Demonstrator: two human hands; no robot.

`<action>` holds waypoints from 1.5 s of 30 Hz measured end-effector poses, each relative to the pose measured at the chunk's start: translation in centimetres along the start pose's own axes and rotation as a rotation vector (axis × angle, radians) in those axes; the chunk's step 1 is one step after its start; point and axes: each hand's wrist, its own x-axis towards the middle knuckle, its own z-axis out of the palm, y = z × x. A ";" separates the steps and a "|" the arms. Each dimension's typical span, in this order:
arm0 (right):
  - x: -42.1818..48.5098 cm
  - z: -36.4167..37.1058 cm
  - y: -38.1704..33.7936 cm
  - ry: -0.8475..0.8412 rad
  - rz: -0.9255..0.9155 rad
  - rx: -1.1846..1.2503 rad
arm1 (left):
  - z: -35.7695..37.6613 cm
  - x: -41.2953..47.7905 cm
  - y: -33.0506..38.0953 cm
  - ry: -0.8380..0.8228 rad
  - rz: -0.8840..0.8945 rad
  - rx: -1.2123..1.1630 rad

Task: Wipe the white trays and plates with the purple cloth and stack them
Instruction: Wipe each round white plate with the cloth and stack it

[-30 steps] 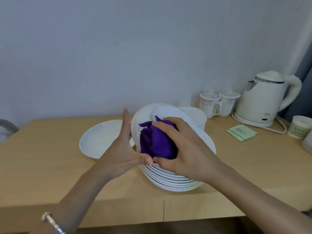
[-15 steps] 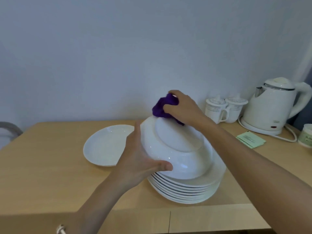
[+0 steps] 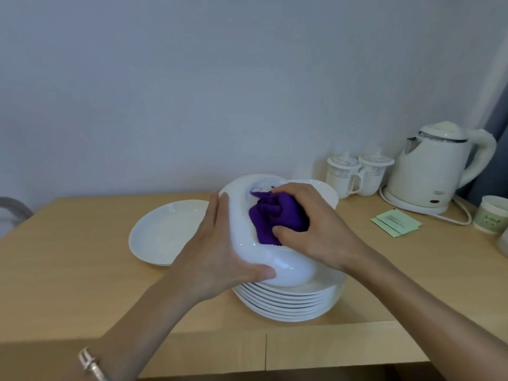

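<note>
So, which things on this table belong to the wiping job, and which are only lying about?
Job: purple cloth in the right hand; tilted plate in the left hand; plate stack; single plate beside it.
Lying about: kettle; two lidded mugs; green sachets; small cup.

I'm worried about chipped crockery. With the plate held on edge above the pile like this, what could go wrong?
1. The left hand alone grips the tilted plate while the right hand presses the purple cloth into it; a slip could drop it onto the stack right below.
2. The stack sits near the table's front edge, so a hard knock might shove it off.
</note>
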 end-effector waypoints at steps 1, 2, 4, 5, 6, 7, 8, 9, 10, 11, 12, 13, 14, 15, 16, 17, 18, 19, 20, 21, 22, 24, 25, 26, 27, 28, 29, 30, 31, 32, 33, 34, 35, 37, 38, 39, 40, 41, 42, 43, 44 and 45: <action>0.1 0.2 -0.1 0.000 -0.014 0.005 | 0.0 0.0 -0.1 -0.002 -0.003 0.020; 0.3 0.3 -0.2 -0.007 -0.018 0.008 | 0.0 0.1 0.0 -0.001 -0.008 0.047; 1.2 0.3 0.1 -0.002 -0.014 -0.021 | 0.0 0.1 -0.1 0.009 -0.014 0.106; 1.9 0.2 0.4 0.026 0.000 -0.059 | 0.0 0.1 -0.1 0.018 -0.007 0.140; 2.8 -0.1 0.9 0.065 0.030 -0.103 | -0.1 0.1 -0.2 0.024 0.007 0.175; 3.5 -0.2 1.2 0.114 0.070 -0.143 | -0.1 0.2 -0.2 0.026 0.016 0.198; 4.0 -0.2 1.4 0.162 0.111 -0.177 | 0.0 0.2 -0.3 0.025 0.013 0.205; 4.1 0.1 1.3 0.196 0.131 -0.193 | 0.0 0.2 -0.3 0.023 0.005 0.201; 3.7 0.6 0.9 0.202 0.099 -0.186 | -0.1 0.2 -0.3 0.021 0.000 0.192; 3.1 1.1 0.1 0.169 0.028 -0.157 | -0.1 0.2 -0.2 0.023 0.003 0.186; 2.4 1.6 -0.7 0.110 -0.051 -0.120 | -0.1 0.1 -0.1 0.032 0.017 0.189; 2.0 1.8 -1.2 0.049 -0.117 -0.090 | -0.1 0.0 0.0 0.040 0.037 0.198; 2.1 1.6 -1.3 0.005 -0.142 -0.090 | -0.1 -0.1 0.0 0.041 0.055 0.203; 2.6 1.1 -0.9 -0.002 -0.121 -0.108 | 0.1 -0.1 0.0 0.028 0.061 0.203; 3.2 0.5 -0.3 0.028 -0.060 -0.118 | 0.2 -0.2 -0.2 0.007 0.054 0.198; 3.8 -0.1 0.4 0.072 0.007 -0.130 | 0.4 -0.3 -0.4 -0.018 0.037 0.187; 4.0 -0.3 0.9 0.100 0.055 -0.152 | 0.4 -0.4 -0.5 -0.040 0.016 0.166; 3.9 -0.1 1.0 0.100 0.061 -0.170 | 0.4 -0.5 -0.6 -0.055 -0.001 0.144; 3.7 0.4 0.8 0.081 0.043 -0.184 | 0.4 -0.5 -0.7 -0.061 -0.007 0.133; 3.2 0.9 0.6 0.071 0.014 -0.178 | 0.3 -0.5 -0.6 -0.062 -0.005 0.135; 2.5 1.4 0.3 0.079 -0.015 -0.158 | 0.2 -0.5 -0.5 -0.056 0.003 0.146; 1.4 1.8 0.0 0.125 -0.073 -0.121 | 0.2 -0.4 -0.4 -0.031 0.007 0.169; 1.1 1.6 0.1 0.130 -0.086 -0.118 | 0.2 -0.3 -0.3 -0.029 0.001 0.182; 1.1 1.2 0.4 0.117 -0.085 -0.130 | 0.2 -0.2 -0.1 -0.036 -0.009 0.197; 1.4 0.8 0.8 0.107 -0.073 -0.148 | 0.2 -0.1 0.0 -0.052 -0.031 0.210; 1.8 0.3 1.4 0.121 -0.051 -0.164 | 0.1 0.0 0.1 -0.066 -0.050 0.219; 2.3 0.0 1.7 0.163 -0.021 -0.174 | 0.1 0.0 0.0 -0.076 -0.062 0.224; 2.6 -0.1 1.9 0.207 0.011 -0.181 | 0.0 0.1 0.0 -0.086 -0.071 0.229; 2.6 0.0 1.7 0.229 0.020 -0.179 | 0.0 0.2 0.0 -0.102 -0.084 0.236; 2.6 0.4 1.3 0.212 -0.005 -0.163 | 0.0 0.2 0.0 -0.120 -0.092 0.246; 2.4 0.9 0.8 0.164 -0.054 -0.141 | 0.0 0.3 0.0 -0.129 -0.090 0.257; 2.2 1.4 0.1 0.100 -0.106 -0.125 | 0.0 0.3 0.0 -0.133 -0.083 0.267; 2.4 1.6 -0.1 0.048 -0.138 -0.131 | -0.1 0.4 0.1 -0.136 -0.078 0.276; 3.8 1.1 0.5 0.078 -0.100 -0.164 | -0.2 0.4 0.2 -0.161 -0.092 0.286; 4.6 0.6 0.9 0.139 -0.032 -0.170 | -0.2 0.3 0.2 -0.174 -0.107 0.287; 5.1 0.4 1.2 0.198 0.036 -0.177 | -0.2 0.2 0.2 -0.178 -0.120 0.282; 5.1 0.6 1.5 0.228 0.070 -0.182 | -0.1 0.2 0.1 -0.179 -0.123 0.275; 4.9 1.0 1.3 0.217 0.040 -0.187 | -0.1 0.1 0.1 -0.175 -0.118 0.265; 4.5 1.7 0.7 0.164 -0.032 -0.180 | 0.0 0.1 -0.1 -0.163 -0.104 0.256; 4.2 2.3 -0.1 0.098 -0.103 -0.157 | 0.0 0.2 -0.2 -0.143 -0.084 0.248; 4.2 2.7 -0.7 0.046 -0.150 -0.137 | 0.0 0.2 -0.3 -0.125 -0.068 0.241; 4.8 2.6 -1.1 0.021 -0.152 -0.131 | 0.0 0.3 -0.3 -0.116 -0.060 0.233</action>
